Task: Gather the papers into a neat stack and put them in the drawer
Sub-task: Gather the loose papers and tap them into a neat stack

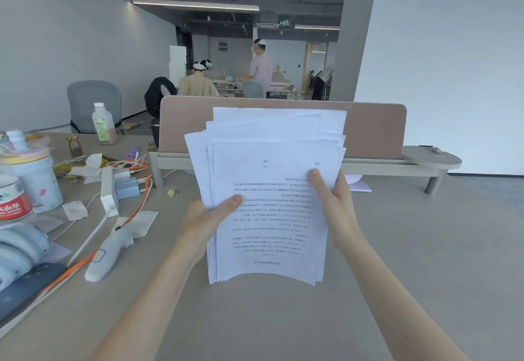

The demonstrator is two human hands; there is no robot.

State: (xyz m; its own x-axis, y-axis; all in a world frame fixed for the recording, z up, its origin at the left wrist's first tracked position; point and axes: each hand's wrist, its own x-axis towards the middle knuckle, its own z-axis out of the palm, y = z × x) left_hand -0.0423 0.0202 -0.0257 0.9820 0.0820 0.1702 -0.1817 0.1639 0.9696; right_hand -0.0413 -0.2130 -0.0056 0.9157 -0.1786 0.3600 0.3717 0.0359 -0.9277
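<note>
A stack of white printed papers is held upright above the grey desk, text upside down toward me. The sheets are uneven, with several top edges fanned out at different heights. My left hand grips the stack's left edge, thumb across the front page. My right hand grips the right edge, thumb on the front near the upper right. The lower edge of the stack hangs free above the desk. No drawer is in view.
A tan desk divider on a low shelf stands behind the papers. Clutter fills the left side: bottles, a white power strip, orange cables, a white handheld device, tissues, a gold binder clip. People work in the background.
</note>
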